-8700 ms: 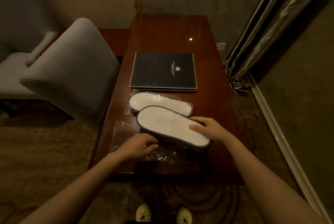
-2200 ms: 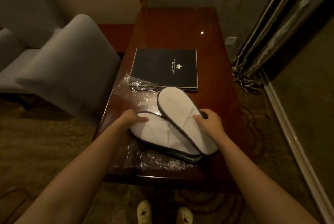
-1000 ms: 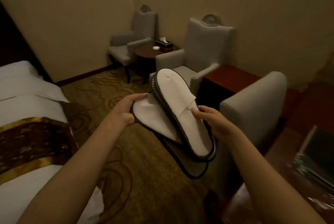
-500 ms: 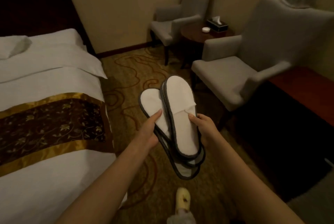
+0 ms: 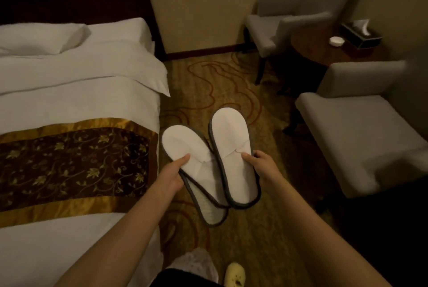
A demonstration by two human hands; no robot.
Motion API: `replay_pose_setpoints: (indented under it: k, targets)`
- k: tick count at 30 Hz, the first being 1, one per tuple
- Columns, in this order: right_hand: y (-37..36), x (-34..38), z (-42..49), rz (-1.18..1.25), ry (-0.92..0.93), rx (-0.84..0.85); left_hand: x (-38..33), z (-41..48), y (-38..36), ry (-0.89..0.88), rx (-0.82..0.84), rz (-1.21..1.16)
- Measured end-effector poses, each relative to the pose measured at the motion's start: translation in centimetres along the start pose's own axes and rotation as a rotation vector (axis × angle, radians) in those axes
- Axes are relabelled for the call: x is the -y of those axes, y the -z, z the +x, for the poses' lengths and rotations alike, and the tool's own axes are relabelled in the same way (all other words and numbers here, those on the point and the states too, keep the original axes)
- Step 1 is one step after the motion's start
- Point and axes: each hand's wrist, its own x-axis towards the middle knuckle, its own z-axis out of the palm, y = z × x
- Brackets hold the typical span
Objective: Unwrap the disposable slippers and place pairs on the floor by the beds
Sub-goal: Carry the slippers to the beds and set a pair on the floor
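I hold white disposable slippers with grey edging, unwrapped, above the carpet beside the bed (image 5: pixel 76 92). My left hand (image 5: pixel 172 175) grips the left slipper (image 5: pixel 187 147), thumb on its top. Under that slipper another sole (image 5: pixel 209 210) sticks out at the bottom. My right hand (image 5: pixel 262 166) grips the right slipper (image 5: pixel 231 145), which overlaps the left one near the heels. Both point away from me, toes fanned apart.
The bed has white linen and a brown-and-gold runner (image 5: pixel 69 161). Patterned carpet (image 5: pixel 222 83) runs between the bed and two grey armchairs (image 5: pixel 361 134) (image 5: pixel 278 25). A round side table (image 5: pixel 333 52) holds a tissue box (image 5: pixel 361 34) and a small white dish.
I lifted the unwrapped slippers off the desk and turned left toward the bed. In the last half second the slippers fanned apart and I came closer to the bedside.
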Motion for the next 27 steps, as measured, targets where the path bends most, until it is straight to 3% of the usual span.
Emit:
replay_pose_setpoints:
  k: [7, 10, 14, 18, 27]
  targets:
    - [-2.5, 4.4, 12.2, -0.07, -0.036, -0.026, -5.8, 10.2, -3.5, -0.031, -0.024, -0.076]
    - [-4.0, 7.6, 18.4, -0.214, 0.004, -0.036, -8.9, 16.0, -4.4, -0.033, -0.024, -0.129]
    - [-7.2, 11.9, 26.0, -0.407, 0.039, 0.064, -13.1, 21.7, -6.4, -0.006, -0.029, -0.184]
    - [-10.7, 14.7, 31.4, -0.404, 0.01, 0.126, -17.0, 26.0, -7.7, -0.035, -0.09, -0.225]
    - [-17.9, 20.9, 44.8, -0.597, -0.062, 0.35, -21.2, 33.7, -5.2, -0.08, -0.346, -0.399]
